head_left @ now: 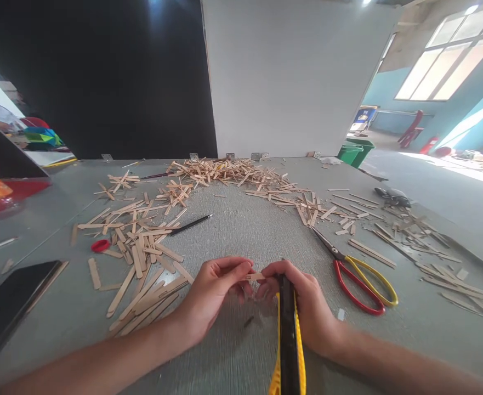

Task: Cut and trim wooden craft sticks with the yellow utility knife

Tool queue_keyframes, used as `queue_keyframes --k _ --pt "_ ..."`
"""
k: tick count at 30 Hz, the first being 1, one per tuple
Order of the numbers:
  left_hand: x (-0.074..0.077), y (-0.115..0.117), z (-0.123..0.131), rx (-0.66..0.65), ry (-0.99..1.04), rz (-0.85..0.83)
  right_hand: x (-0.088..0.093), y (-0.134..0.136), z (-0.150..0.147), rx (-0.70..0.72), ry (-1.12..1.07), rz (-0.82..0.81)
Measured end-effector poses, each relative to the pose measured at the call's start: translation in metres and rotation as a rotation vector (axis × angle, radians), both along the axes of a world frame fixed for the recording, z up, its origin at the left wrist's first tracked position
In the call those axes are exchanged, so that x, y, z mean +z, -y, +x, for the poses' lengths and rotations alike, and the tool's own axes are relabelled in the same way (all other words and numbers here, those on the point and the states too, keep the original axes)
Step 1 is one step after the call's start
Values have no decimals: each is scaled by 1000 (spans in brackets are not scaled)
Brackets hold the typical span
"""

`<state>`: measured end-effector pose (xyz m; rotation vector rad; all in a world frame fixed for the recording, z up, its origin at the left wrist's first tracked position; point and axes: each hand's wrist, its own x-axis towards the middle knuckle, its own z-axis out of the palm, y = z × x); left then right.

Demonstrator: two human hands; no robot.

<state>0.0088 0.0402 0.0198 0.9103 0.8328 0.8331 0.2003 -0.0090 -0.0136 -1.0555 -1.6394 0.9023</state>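
My left hand [220, 282] is closed, its thumb and fingers pinching one end of a short wooden craft stick [255, 277]. A small dark mark shows on this stick. My right hand [302, 299] is also closed; its fingertips meet the stick's other end. A long yellow-and-black tool [289, 334] lies in the right hand and runs back toward me; its kind cannot be made out. Right of that hand, scissors [356, 280] with one red and one yellow handle lie spread apart. Loose craft sticks [142, 249] are heaped to the left of my left hand.
A larger pile of craft sticks [225, 171] lies along the back panel [286, 82]. Thin split pieces [450, 282] are scattered at right. A black pen [192, 224], a red ring [100, 246] and a dark phone-like slab [15, 302] lie at left.
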Motion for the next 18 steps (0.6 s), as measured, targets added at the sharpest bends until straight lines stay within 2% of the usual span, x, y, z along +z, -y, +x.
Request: queue_keyframes --k 4,7,12,18 --pt "-2 3 0 -44 44 -64 -1 2 0 -8 -41 -6" --pt "-6 3 1 -18 74 -59 1 1 0 -20 -83 -28" --pt "-1 2 -1 -14 56 50 4 -1 -1 -7 -75 -65" --pt "8 2 -5 28 -68 208 7 -3 -1 -54 -299 -265"
